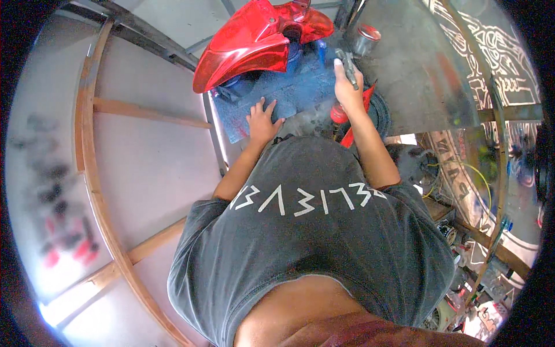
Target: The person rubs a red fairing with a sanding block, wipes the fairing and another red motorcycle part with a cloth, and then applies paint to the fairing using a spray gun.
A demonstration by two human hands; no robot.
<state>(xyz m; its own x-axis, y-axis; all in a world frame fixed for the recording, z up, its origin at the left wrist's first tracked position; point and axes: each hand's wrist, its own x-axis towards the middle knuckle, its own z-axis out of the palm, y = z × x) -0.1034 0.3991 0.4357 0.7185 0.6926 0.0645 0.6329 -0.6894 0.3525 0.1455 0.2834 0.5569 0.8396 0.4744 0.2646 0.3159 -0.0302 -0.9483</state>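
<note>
My right hand [350, 91] is closed round a metal spray gun [346, 62], held up at the right of the bench. A red cylindrical part [339, 114] shows just below that hand; whether it belongs to the gun I cannot tell. My left hand [263, 122] is open, fingers spread, over the near edge of a paint-speckled blue sheet [292, 89]. Beyond both hands a glossy red vehicle body panel [245, 51] rests raised on dark supports, apart from the gun. Another red piece [368, 95] is partly hidden behind my right wrist.
An open can [366, 40] with red round its rim stands behind my right hand. A round black object [380, 115] lies beside my right forearm. Walls with wooden framing [153, 113] close in on the left. Clutter and a yellow cable [485, 179] lie at right.
</note>
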